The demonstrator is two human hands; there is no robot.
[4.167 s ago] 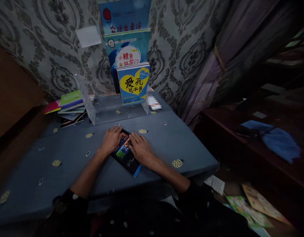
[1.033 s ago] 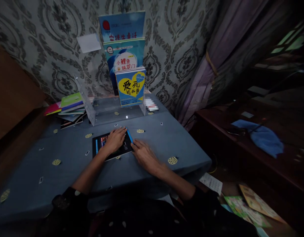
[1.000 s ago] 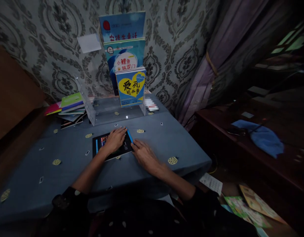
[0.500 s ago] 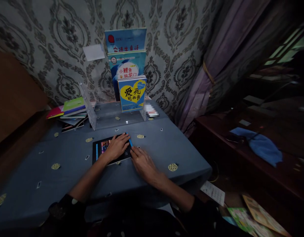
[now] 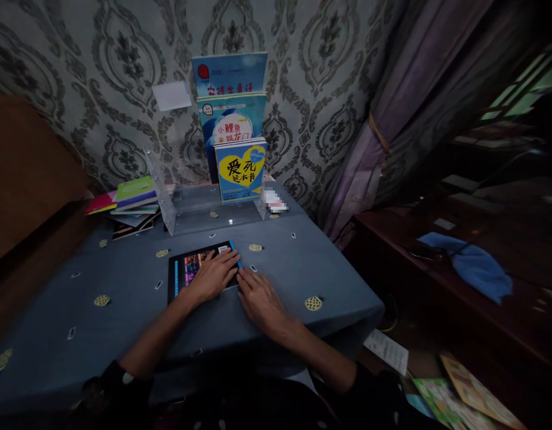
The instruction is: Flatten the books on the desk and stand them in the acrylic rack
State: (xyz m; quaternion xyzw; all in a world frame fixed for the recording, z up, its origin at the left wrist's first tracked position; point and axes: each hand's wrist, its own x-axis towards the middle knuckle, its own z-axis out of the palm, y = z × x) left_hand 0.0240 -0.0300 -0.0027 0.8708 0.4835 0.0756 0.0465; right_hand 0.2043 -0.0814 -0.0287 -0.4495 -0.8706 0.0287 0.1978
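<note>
L hand (image 5: 213, 277) slid down blk book (image 5: 192, 267), spread flat; R hand (image 5: 262, 300) part-bent at edge, grip unclear

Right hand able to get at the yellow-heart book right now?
Probably yes: the yellow-heart book faces outward, and nothing visible stands between it and the right hand at the edge of the black book. Arm reach is hard to judge, though.

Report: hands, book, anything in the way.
Left hand on dark book. Right hand at its blue right edge. Book flat on table. Transparent stand beyond, apart from book.
</note>
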